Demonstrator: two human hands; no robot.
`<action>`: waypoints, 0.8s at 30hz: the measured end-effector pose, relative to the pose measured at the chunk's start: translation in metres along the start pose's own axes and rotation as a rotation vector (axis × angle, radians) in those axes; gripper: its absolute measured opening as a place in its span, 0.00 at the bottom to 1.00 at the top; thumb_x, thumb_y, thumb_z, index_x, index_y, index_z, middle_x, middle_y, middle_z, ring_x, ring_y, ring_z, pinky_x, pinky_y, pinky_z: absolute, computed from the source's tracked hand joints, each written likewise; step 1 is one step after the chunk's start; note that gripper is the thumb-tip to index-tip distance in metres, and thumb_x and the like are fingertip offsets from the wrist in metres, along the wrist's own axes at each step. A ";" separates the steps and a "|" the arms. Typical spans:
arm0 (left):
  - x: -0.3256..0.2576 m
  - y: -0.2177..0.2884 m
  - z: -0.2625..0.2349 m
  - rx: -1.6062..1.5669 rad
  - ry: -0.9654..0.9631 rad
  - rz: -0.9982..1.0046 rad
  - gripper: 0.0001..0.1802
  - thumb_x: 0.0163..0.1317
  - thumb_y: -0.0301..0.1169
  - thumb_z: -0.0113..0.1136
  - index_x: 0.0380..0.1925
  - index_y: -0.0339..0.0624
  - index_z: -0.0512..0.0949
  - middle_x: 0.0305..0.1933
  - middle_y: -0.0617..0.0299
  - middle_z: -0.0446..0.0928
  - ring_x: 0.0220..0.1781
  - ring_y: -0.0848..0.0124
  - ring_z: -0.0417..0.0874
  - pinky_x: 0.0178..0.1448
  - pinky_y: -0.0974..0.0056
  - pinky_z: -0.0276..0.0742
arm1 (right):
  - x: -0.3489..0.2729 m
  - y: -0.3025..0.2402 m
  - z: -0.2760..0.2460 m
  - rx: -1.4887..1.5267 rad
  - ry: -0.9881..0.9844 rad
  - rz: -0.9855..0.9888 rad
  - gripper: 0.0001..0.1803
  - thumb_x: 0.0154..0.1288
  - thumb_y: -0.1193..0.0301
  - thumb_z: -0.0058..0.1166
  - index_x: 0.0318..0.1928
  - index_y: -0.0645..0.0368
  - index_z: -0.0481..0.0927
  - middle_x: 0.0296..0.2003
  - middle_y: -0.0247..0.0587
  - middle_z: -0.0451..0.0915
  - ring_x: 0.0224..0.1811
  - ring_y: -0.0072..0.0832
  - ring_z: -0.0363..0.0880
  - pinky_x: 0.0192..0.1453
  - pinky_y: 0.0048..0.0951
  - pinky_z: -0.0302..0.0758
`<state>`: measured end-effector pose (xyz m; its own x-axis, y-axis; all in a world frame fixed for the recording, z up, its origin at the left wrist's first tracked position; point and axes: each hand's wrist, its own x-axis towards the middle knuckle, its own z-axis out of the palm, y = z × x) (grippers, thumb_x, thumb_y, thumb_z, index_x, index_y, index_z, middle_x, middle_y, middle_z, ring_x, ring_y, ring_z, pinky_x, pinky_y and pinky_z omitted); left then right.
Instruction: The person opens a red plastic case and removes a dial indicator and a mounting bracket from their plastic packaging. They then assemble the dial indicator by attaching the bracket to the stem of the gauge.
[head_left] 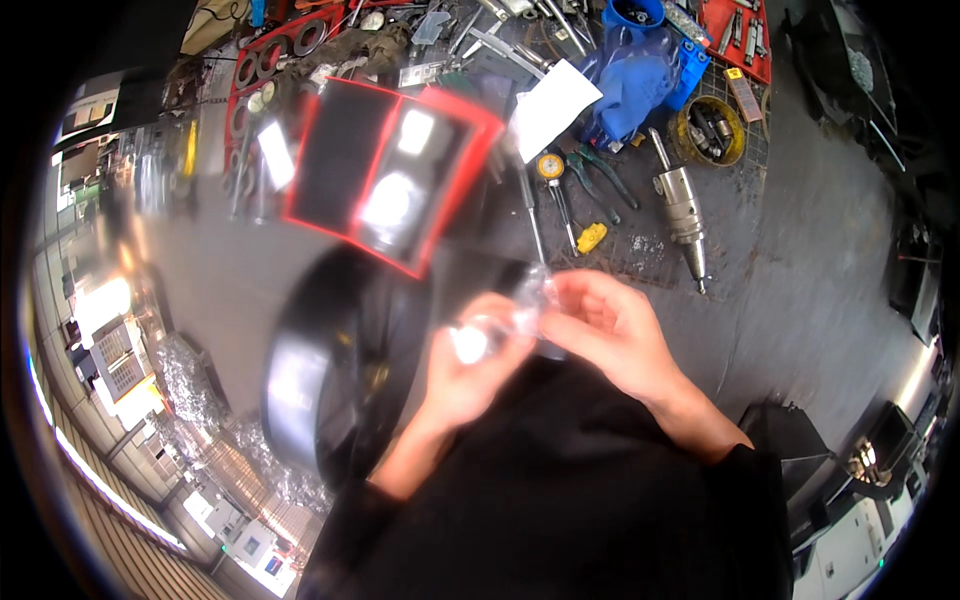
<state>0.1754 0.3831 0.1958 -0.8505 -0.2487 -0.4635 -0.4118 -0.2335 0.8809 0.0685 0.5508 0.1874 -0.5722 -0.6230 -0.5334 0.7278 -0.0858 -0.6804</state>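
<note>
My left hand (470, 365) and my right hand (610, 325) meet close in front of my body. Between them is a small piece of crumpled clear plastic (533, 298), like a thin bag, pinched by the fingers of both. A bright shiny round spot (475, 341) shows at my left fingers; whether it is part of the plastic I cannot tell. Just beyond the hands lie a long thin metal rod (531, 205), a dial gauge (551, 170) with a yellow rim, green-handled pliers (597, 185) and a small yellow piece (592, 238).
A red-edged case (340, 150) with a glossy pane sits ahead left, above a large black rounded object (295, 400). To the right are a metal tool holder (683, 208), a tin of metal parts (738, 140), a blue cloth (635, 85) and white paper (555, 105). Metal shavings (195, 385) lie lower left.
</note>
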 end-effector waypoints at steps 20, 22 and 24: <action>0.035 0.027 0.028 -0.292 0.171 0.261 0.18 0.64 0.21 0.68 0.51 0.41 0.74 0.46 0.64 0.78 0.46 0.76 0.80 0.52 0.66 0.79 | -0.011 -0.031 0.015 -0.019 -0.180 -0.432 0.08 0.75 0.78 0.56 0.50 0.68 0.82 0.44 0.37 0.84 0.43 0.19 0.80 0.49 0.23 0.77; 0.040 0.017 0.027 -0.204 0.179 0.278 0.19 0.64 0.24 0.69 0.51 0.41 0.73 0.47 0.64 0.77 0.47 0.76 0.79 0.53 0.67 0.78 | -0.011 -0.031 0.012 -0.045 -0.144 -0.468 0.08 0.74 0.79 0.58 0.50 0.69 0.82 0.45 0.39 0.84 0.45 0.22 0.82 0.50 0.24 0.78; 0.043 0.011 0.020 -0.069 0.110 0.227 0.20 0.66 0.27 0.70 0.53 0.40 0.71 0.49 0.65 0.76 0.49 0.76 0.78 0.56 0.68 0.77 | -0.011 -0.030 0.013 -0.152 -0.080 -0.501 0.08 0.73 0.80 0.58 0.50 0.69 0.83 0.45 0.39 0.84 0.44 0.22 0.82 0.50 0.24 0.78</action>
<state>0.1275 0.3881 0.1875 -0.8763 -0.4022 -0.2653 -0.1874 -0.2226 0.9567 0.0580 0.5501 0.2205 -0.8010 -0.5921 -0.0884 0.3062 -0.2783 -0.9104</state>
